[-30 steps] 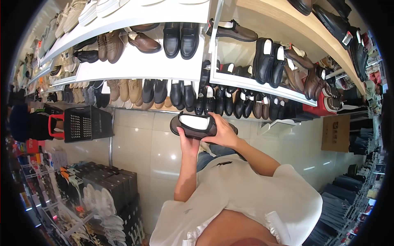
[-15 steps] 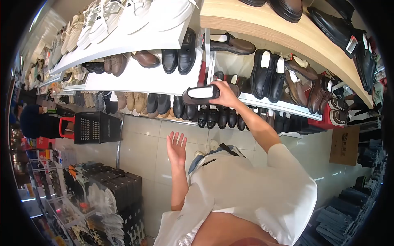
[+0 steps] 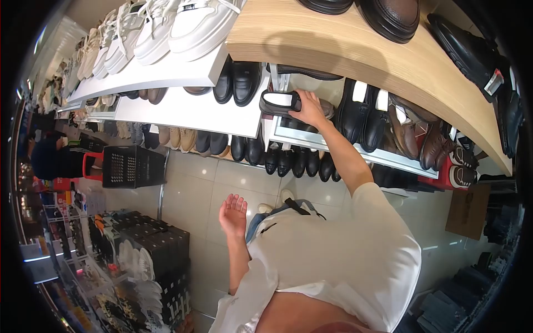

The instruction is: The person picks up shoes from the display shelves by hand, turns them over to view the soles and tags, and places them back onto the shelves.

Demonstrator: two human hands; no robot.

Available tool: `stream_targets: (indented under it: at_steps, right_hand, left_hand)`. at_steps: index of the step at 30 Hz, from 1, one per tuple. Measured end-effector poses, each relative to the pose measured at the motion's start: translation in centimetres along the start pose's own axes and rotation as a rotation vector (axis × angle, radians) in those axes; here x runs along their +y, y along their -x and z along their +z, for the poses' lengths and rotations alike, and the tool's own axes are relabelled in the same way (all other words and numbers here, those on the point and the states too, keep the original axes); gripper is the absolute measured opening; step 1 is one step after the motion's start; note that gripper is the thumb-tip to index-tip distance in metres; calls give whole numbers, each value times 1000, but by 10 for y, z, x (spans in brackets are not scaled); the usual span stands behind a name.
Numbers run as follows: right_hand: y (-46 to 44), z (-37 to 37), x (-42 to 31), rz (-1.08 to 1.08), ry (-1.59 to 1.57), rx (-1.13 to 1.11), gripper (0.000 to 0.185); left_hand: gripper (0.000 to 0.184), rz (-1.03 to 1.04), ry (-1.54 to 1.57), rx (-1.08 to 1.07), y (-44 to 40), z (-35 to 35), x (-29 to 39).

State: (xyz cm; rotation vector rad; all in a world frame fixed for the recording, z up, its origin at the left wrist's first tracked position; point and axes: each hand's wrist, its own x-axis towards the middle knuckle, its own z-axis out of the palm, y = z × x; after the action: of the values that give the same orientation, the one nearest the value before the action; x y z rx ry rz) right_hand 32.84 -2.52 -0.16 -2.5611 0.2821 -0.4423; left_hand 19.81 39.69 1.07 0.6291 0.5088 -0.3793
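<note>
My right hand [image 3: 311, 108] is wrapped round the heel end of a dark loafer [image 3: 270, 109] with a white insole, at the lower shelf opening under the wooden ledge. Other dark shoes lie partly hidden behind that hand. To its right stands a pair of black leather shoes [image 3: 353, 119], with brown shoes [image 3: 404, 133] farther along. My left hand [image 3: 233, 215] hangs over the floor, palm up with loosely bent fingers, holding nothing.
White sneakers [image 3: 202, 28] line the upper white shelf [image 3: 194, 77]. A curved wooden shelf [image 3: 344, 47] juts out at upper right. On the left are a black basket [image 3: 133, 166], a person [image 3: 47, 158] and stacked dark boxes [image 3: 161, 250]. A cardboard box [image 3: 467, 213] stands right.
My right hand has moved the loafer farther in toward the shelf, up in the view. The view has shifted closer to the shelves. My left hand has dropped slightly, with its fingers more bent.
</note>
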Motion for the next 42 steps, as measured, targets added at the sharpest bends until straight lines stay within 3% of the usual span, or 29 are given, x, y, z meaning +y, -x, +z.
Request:
stream_targets:
  at_steps: [9,20,24,26,28,31,37,39,42]
  right_hand:
    - [8,3,-8,-77,103,132,78]
    - [9,17,-7,-84,194,173,69]
    - [15,28,-15,40,326,213,71]
    - [23,37,-33,122,408,285,72]
    - [37,54,-47,153,552,423,71]
    - [66,83,-108,231,549,591,68]
    - [88,168,-241,205,265,475,63]
    - [73,193,-271,158,142,465,61]
    - [29,214,-307,94,115,375,62]
  left_hand:
    - [28,-162,-297,205,-3,1,-8]
    - [35,-154,-189,205,-4,-38,41]
    - [34,-152,-116,230,-18,-66,80]
    - [31,-170,-66,237,-32,-89,104]
    - [32,35,-169,142,-46,-116,126]
    - [37,39,-98,149,-64,-142,179]
    - [31,-107,-124,207,-78,-184,291]
    - [30,-106,-229,201,-85,-205,319]
    - [39,-99,-110,276,-89,-205,357]
